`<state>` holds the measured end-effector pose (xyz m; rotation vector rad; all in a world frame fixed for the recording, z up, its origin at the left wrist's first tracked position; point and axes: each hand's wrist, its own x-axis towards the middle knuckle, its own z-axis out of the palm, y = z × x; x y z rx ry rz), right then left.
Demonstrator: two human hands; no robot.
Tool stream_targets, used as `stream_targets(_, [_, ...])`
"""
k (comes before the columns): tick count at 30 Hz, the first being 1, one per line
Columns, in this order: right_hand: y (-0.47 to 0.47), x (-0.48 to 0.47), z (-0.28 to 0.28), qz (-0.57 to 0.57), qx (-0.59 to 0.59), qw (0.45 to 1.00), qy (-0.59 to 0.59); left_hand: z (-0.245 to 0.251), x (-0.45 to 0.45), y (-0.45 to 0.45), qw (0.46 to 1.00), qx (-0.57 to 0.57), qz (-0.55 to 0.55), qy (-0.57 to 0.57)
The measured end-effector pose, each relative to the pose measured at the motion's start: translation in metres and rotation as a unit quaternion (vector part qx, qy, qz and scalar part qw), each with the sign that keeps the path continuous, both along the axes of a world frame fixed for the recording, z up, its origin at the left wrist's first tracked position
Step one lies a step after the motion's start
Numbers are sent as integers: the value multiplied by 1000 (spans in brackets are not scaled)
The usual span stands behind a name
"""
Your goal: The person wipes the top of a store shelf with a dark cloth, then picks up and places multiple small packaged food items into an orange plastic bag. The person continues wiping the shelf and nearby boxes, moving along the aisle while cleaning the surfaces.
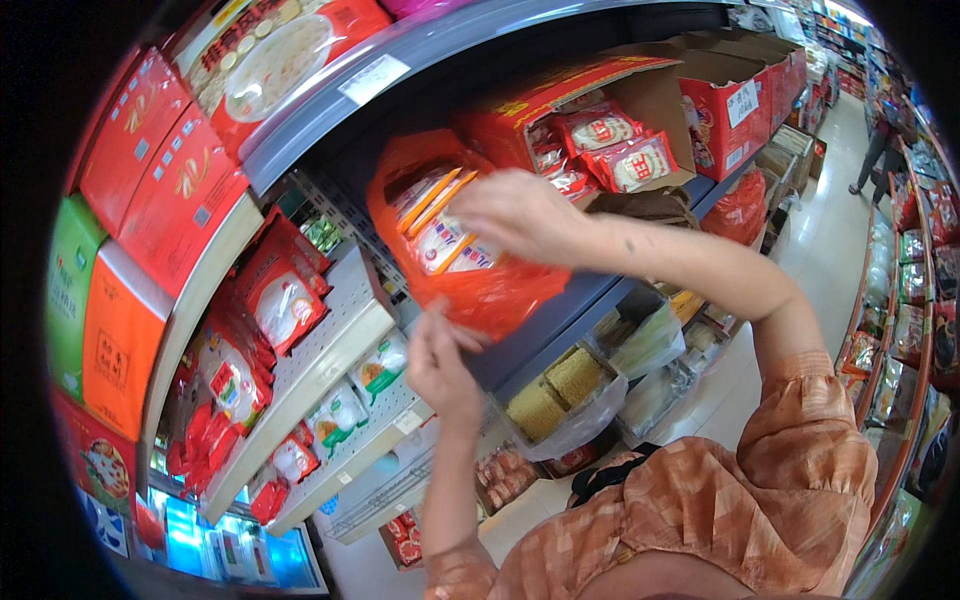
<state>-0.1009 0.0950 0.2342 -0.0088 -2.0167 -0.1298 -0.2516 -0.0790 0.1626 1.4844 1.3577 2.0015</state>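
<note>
An orange-red plastic bag point(487, 300) sits on the dark grey shelf, its mouth spread around several white packets point(439, 244) with orange edges and printed writing. My right hand point(517, 214), blurred, reaches over the bag's opening with its fingertips at the packets. Whether it grips one cannot be made out. At the bag's near lower edge, the fingers of my left hand point(444, 364) pinch the plastic, also somewhat blurred. Just behind the bag, an open red cardboard box point(510, 112) lies on its side with red-and-white packets point(634, 157) showing in its mouth.
More red cartons point(724, 112) line the shelf to the right. Below are a bin of yellow noodles point(551, 390) and a red bag point(739, 206). White perforated shelves point(337, 307) with bagged goods stand left. A person point(885, 135) is in the aisle at far right.
</note>
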Motion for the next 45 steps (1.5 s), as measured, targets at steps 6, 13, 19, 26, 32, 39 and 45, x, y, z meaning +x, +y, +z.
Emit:
stream_targets(6, [-112,44,-99,50,141,982,-113,-40,81,-11,839,-84,-375,-386])
stream_targets(13, [-45,107,-116,-31,70,987,-144,-76,99,-20,668,-111,-511,-529])
stream_targets(19, [85,147,-105,-319,-89,925,-185,-127,87,-30,785,-254,-441,-354])
stream_targets(26, [124,133,-141,-380,-149,890,-201,-162,81,-40,763,-305,-371,-432])
stream_targets(32, [143,124,-137,-355,-164,904,-174,-172,94,-39,785,-341,-303,-419])
stream_targets(39, [53,145,-133,-237,-73,969,1,-185,89,-37,779,-354,-282,-433])
stream_targets(45, [12,133,-163,-206,-33,969,-130,-194,99,-27,739,-387,-305,-459])
